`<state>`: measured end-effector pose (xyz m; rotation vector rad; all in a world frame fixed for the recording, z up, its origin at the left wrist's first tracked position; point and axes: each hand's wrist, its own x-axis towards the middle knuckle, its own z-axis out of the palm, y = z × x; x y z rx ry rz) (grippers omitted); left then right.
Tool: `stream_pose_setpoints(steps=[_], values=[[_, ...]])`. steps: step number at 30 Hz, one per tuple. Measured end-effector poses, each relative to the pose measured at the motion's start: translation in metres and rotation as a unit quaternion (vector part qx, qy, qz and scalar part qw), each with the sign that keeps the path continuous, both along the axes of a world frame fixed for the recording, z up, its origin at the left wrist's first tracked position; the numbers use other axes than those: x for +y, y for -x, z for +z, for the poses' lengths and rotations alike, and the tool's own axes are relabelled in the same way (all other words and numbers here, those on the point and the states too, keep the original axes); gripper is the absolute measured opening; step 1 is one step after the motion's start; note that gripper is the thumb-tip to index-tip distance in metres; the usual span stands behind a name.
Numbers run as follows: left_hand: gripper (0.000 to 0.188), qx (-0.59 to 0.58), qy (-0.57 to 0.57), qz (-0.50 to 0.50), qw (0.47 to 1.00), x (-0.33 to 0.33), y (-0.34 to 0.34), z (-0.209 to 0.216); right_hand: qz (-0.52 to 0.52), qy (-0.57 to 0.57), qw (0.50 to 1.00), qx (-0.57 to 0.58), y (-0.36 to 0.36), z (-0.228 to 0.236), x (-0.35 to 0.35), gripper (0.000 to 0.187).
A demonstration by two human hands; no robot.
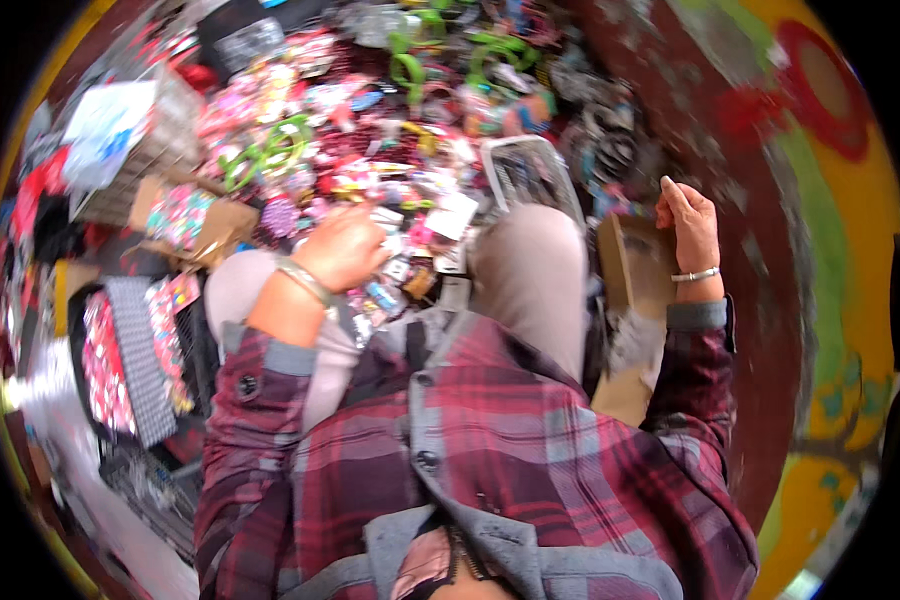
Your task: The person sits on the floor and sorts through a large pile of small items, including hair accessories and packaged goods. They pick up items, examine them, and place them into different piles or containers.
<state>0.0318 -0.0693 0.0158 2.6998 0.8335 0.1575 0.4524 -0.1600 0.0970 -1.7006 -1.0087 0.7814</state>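
My left hand (345,247) is closed, its fingers curled over the near edge of a big pile of small hair accessories (370,170). Whatever it may hold is hidden and blurred. White cards (452,216) and small packaged trinkets lie just right of its fingers. My right hand (692,222) is raised apart from the pile at the right, beside an open cardboard box (630,265). One finger sticks up and the others are curled in, with nothing visible in them. Each wrist wears a bangle.
Green headbands (407,70) lie among the pile. A clear plastic tray (533,165) of dark items sits beyond my right knee. On the left are a woven basket (140,150), a brown carton (210,215) and a black crate (120,350) with colourful packets. A painted wall (840,250) stands right.
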Motion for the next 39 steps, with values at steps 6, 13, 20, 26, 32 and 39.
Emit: stream_pose_setpoints(steps=[6, 13, 20, 26, 32, 39], values=[[0.028, 0.084, 0.164, 0.084, 0.979, 0.003, -0.007, -0.017, -0.281, 0.017, 0.958, 0.061, -0.128, -0.048, -0.174, 0.023], [0.03, 0.154, 0.168, 0.06, 0.972, 0.01, -0.024, -0.033, -0.484, 0.021, 0.82, 0.304, -0.16, -0.133, -0.292, 0.012], [0.032, 0.197, 0.174, 0.108, 0.959, 0.007, -0.026, -0.034, -0.328, 0.129, 0.904, 0.241, -0.159, -0.169, -0.226, 0.012], [0.035, 0.225, 0.195, 0.119, 0.947, 0.012, -0.018, -0.049, -0.134, 0.334, 0.91, -0.207, -0.202, -0.259, -0.144, 0.037], [0.035, 0.25, 0.212, 0.154, 0.932, 0.014, -0.014, -0.054, -0.139, 0.495, 0.825, -0.233, -0.198, -0.306, -0.082, 0.062], [0.035, 0.295, 0.238, 0.186, 0.907, 0.018, -0.024, -0.054, -0.235, 0.542, 0.782, -0.201, -0.211, -0.342, -0.064, 0.066]])
